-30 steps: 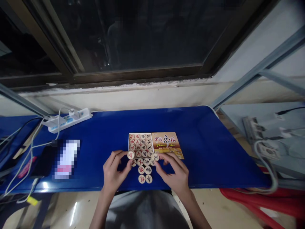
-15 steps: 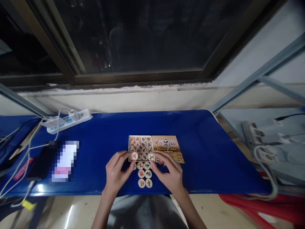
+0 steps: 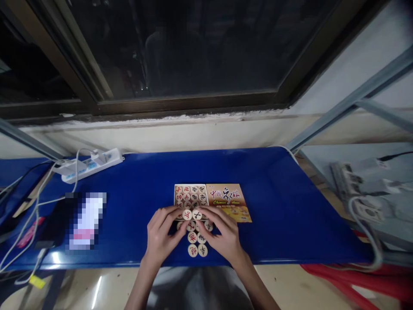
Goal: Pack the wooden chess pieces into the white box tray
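Observation:
My left hand [image 3: 166, 230] pinches a round Chinese chess piece with a red character [image 3: 187, 214] between thumb and fingers. In my right hand [image 3: 222, 230] is a second Chinese chess piece, marked in black [image 3: 196, 215]. The two pieces are side by side, held over the near edge of an open box [image 3: 174, 196] filled with rows of red and black pieces. Below my fingers, several loose pieces [image 3: 192, 250] lie on the blue table, some partly covered by my hands. The box lid [image 3: 229, 200], printed "Chinese chess", rests against the box's right side.
The blue table [image 3: 280, 206] runs along a wall under a dark window. At the left are a white power strip [image 3: 93, 165], cables and a pixelated phone-like device [image 3: 85, 221]. A metal frame bar [image 3: 342, 101] rises at the right, near a red stool or chair [image 3: 348, 280].
My hands have come closer together, bringing the two held pieces from apart to side by side. The camera view has shifted slightly.

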The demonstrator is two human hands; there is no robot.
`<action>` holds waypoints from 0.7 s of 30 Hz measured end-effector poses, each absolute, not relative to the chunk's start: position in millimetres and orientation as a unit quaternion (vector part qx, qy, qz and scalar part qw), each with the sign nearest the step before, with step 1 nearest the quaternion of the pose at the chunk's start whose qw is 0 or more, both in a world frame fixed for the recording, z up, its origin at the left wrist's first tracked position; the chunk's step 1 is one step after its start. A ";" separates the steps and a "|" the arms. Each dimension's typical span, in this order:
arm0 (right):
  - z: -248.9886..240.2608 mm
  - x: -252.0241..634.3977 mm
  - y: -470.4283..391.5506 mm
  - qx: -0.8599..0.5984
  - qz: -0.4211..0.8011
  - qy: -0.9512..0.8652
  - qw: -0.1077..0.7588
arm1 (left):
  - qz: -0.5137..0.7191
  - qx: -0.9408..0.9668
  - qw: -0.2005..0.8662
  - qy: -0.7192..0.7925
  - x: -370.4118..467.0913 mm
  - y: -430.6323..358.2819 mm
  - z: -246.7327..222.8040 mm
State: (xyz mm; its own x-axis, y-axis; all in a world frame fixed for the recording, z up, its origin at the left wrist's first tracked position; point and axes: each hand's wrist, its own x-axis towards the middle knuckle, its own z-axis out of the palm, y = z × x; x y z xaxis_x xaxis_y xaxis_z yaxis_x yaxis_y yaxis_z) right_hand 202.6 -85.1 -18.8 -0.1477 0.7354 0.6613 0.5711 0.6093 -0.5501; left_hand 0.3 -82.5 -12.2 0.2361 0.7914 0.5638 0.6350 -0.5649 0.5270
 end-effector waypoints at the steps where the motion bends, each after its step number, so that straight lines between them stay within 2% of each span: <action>1: -18.6 202.0 -84.8 -0.435 0.085 -0.753 0.486 | 0.415 0.781 0.094 0.456 0.3 -82.4 -12.1; 13: -19.6 221.8 -93.4 -0.522 0.048 -0.717 0.459 | 0.369 0.774 0.068 0.510 -16.6 -79.4 -12.0; 21: -23.1 219.0 -93.2 -0.536 0.045 -0.732 0.418 | 0.324 0.792 0.086 0.511 -17.2 -75.7 -8.6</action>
State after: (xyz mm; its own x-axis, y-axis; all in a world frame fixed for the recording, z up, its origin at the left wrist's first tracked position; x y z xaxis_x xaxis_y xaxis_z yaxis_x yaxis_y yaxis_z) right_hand 219.0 -93.2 -23.1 -0.0751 0.8226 0.5636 0.7473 0.4206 -0.5144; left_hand -17.2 -75.7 -8.6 0.2688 0.8643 0.4252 0.7534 -0.4636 0.4663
